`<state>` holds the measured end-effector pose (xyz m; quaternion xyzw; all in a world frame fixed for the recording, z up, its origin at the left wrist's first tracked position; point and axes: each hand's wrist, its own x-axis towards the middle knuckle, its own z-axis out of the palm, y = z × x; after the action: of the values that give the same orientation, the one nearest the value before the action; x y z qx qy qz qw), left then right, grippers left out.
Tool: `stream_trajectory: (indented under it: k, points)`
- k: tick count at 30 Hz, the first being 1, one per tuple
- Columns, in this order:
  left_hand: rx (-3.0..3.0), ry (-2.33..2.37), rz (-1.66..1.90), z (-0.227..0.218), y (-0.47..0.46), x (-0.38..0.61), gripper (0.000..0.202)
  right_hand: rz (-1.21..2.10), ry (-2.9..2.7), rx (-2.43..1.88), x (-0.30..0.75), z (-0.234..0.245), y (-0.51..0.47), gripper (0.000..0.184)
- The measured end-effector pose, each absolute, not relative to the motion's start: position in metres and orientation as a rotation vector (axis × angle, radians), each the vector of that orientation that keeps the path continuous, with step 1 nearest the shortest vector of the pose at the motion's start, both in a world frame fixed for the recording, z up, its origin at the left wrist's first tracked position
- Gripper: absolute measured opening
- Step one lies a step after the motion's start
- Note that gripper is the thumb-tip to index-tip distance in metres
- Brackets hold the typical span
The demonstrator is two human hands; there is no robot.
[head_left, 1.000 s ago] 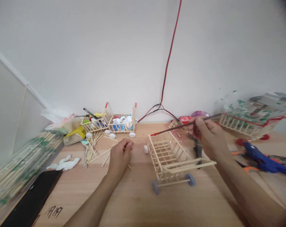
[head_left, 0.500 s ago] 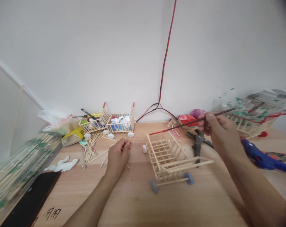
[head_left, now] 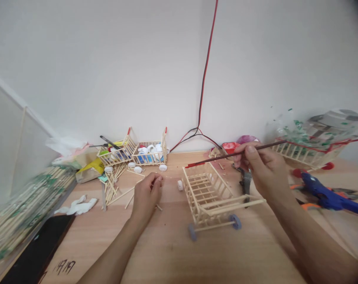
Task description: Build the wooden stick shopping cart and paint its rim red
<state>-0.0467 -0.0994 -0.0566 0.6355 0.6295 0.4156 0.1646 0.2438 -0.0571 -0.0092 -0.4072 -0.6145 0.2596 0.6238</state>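
A thin dark paintbrush [head_left: 226, 156] is pinched in my right hand [head_left: 263, 171]. Its red-tipped end lies over the far top rail of a small wooden-stick cart [head_left: 217, 204], and red colour shows along that rail. The cart stands on the table with grey-blue wheels [head_left: 235, 221] at its near end and a white wheel [head_left: 180, 185] at its far left. To the cart's left, my left hand [head_left: 145, 197] rests on the table with its fingers curled; whatever they may hold is hidden. A short stick [head_left: 159, 207] lies beside it.
Two finished-looking stick carts [head_left: 151, 157] stand by the wall, near loose sticks [head_left: 110, 189]. A red paint dish [head_left: 230, 147] sits behind my right hand. Rightward are pliers [head_left: 246, 185], a blue glue gun [head_left: 323, 193] and a red-rimmed cart [head_left: 309, 159]. Bagged sticks [head_left: 28, 209] lie left.
My right hand has moved left with the paintbrush, bringing the brush further along the cart's far rail. More red shows there. My left hand stays in place.
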Motion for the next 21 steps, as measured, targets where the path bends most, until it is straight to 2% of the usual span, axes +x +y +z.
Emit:
stream_trajectory:
  k: [21]
  points:
    - [1.842,1.797,1.190,-0.055,-0.101,-0.045,0.028,0.707,-1.393,-0.906,0.227,-0.012,-0.061,0.030]
